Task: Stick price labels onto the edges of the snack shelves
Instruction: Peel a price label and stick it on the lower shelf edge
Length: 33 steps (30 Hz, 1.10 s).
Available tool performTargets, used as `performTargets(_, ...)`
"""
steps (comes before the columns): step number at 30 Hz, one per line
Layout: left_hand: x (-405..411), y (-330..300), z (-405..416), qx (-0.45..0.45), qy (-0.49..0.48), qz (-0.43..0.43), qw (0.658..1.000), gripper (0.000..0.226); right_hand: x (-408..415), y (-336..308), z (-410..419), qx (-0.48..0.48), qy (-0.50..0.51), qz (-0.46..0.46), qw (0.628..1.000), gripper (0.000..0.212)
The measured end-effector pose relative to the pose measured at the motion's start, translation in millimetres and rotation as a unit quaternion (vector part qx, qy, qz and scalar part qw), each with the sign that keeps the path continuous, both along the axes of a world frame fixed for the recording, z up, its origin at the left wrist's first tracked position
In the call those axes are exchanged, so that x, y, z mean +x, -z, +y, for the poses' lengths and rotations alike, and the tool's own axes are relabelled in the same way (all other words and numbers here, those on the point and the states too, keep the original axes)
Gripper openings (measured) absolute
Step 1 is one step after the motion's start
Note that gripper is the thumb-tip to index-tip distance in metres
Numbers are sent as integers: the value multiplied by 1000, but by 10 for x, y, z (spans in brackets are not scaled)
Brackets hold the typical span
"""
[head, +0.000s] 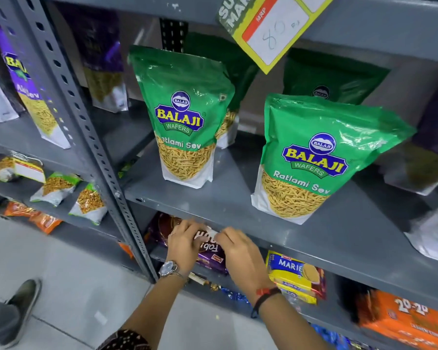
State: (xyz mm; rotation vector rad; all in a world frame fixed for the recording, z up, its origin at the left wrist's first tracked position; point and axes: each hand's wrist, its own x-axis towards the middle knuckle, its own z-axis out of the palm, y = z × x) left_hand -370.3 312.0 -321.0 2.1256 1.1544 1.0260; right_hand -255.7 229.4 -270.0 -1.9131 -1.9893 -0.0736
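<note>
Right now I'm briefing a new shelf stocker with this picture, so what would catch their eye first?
First, the two green Ratlami Sev pouches: one standing mid-shelf, the other nearer the front edge to its right. Next, the yellow price tag marked 80, hanging tilted from the shelf above. Below, the left hand and right hand pinch a small white label at the grey shelf edge.

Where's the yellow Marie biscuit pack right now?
In the head view, the Marie pack sits on the lower shelf, just right of the right hand, beneath the shelf edge.
</note>
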Motion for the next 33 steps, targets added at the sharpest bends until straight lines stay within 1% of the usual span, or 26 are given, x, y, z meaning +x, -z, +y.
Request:
performTargets(1,-32,18,2,-4,10,7,1000,17,4,34,-44,10,8,19,1000,47)
performTargets(2,-60,37,14,-5,18,16,1000,16,11,49,-69,28,15,46,998,40)
performTargets(4,-76,14,44,-7,31,22,999,22,9,14,-87,55,37,131,989,25)
performTargets(6,-82,-41,60,-11,39,14,999,18,7,-29,-100,71,82,223,969,19)
performTargets(8,-90,-89,92,-8,39,3,999,16,44,-15,-99,59,132,285,948,16)
performTargets(10,-90,-122,125,-8,45,-4,999,19,85,26,-71,9,167,312,935,17)
performTargets(13,-80,-154,132,-9,62,-2,998,29,94,74,-29,-26,187,266,945,7)
performTargets(15,-73,-152,125,0,61,9,998,34,112,82,-17,-34,204,257,944,7)
performTargets(17,-61,-156,130,3,49,13,999,31,143,56,-6,-48,215,262,940,11)
performTargets(20,-19,-179,171,17,45,14,999,16,146,-12,36,-65,214,230,947,14)
performTargets(24,35,-190,207,33,39,28,998,17,162,-39,50,-66,234,197,950,11)
performTargets(29,67,-171,242,12,32,39,999,18,170,-11,71,-64,237,191,950,11)
performTargets(33,85,-151,244,12,23,37,999,20,169,13,77,-58,238,190,951,12)
